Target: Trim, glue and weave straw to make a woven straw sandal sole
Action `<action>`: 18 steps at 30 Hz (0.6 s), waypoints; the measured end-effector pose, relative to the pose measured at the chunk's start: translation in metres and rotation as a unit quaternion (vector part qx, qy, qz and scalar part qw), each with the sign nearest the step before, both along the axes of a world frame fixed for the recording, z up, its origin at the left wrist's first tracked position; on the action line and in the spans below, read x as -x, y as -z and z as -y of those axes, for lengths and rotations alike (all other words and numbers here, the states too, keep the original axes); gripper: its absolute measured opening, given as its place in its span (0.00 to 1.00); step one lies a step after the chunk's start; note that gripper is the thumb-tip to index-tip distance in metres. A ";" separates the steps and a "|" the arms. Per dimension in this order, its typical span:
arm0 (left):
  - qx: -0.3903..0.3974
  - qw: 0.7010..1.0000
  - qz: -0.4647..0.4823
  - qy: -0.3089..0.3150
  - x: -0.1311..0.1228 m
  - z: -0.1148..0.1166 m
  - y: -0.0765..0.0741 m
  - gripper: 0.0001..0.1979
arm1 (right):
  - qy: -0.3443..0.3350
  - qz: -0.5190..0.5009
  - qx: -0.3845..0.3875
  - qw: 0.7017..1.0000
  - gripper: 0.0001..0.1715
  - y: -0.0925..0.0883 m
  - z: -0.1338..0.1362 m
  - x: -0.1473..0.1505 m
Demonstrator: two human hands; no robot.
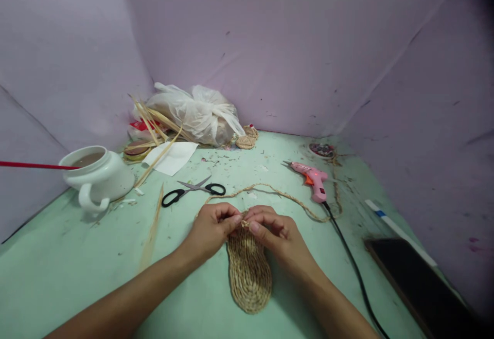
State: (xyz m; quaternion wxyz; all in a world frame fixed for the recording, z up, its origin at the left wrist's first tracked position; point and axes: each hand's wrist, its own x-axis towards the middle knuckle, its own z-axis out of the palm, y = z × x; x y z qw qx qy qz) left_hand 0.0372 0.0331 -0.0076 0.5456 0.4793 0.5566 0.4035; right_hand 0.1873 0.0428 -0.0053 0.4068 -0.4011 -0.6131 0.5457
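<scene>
A sole-shaped piece of coiled straw braid point(250, 277) lies before me, its rounded near end toward my body. At its far end my left hand point(214, 228) pinches the straw cord between thumb and forefinger. My right hand point(276, 231) is closed on the same end from the other side, thumb and fingertips almost meeting the left ones. A long twisted straw cord point(285, 193) runs from behind my left hand across the table to the right. My fingers cover the exact spot where cord and sole meet.
Open scissors point(195, 187) and a loose straw strip point(153, 226) lie left. A white pot point(102, 174) holds murky liquid and a red stick. Right are a pink glue gun point(314, 178), its black cable point(353, 262) and a dark phone-like slab point(417, 282). Behind sits a white plastic bag point(200, 115).
</scene>
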 end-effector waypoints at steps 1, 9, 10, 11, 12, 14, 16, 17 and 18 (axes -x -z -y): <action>0.001 1.000 0.003 0.001 0.000 0.000 0.001 0.09 | -0.003 0.008 -0.001 1.000 0.09 0.000 0.000 0.000; -0.087 0.951 -0.265 -0.134 0.047 -0.015 -0.011 0.12 | 0.070 0.011 0.094 0.993 0.14 0.003 -0.002 0.001; -0.090 0.935 -0.310 -0.150 0.055 -0.017 -0.014 0.12 | 0.076 0.003 0.106 0.991 0.14 0.003 -0.002 0.001; -0.089 0.921 -0.347 -0.154 0.060 -0.020 -0.017 0.12 | 0.078 -0.005 0.114 0.990 0.15 0.003 -0.002 0.002; -0.084 0.913 -0.371 -0.145 0.062 -0.022 -0.020 0.13 | 0.078 -0.009 0.119 0.990 0.15 0.003 -0.002 0.002; -0.076 0.898 -0.420 -0.109 0.056 -0.028 -0.023 0.14 | 0.076 -0.013 0.123 0.989 0.15 0.003 -0.002 0.003; -0.066 0.876 -0.471 -0.079 0.043 -0.037 -0.025 0.16 | 0.075 -0.014 0.126 0.989 0.15 0.003 -0.001 0.003; -0.055 0.864 -0.495 -0.071 0.036 -0.042 -0.025 0.17 | 0.075 -0.016 0.128 0.989 0.15 0.003 -0.001 0.003; -0.041 0.853 -0.516 -0.064 0.031 -0.048 -0.024 0.18 | 0.074 -0.019 0.131 0.988 0.15 0.003 -0.001 0.002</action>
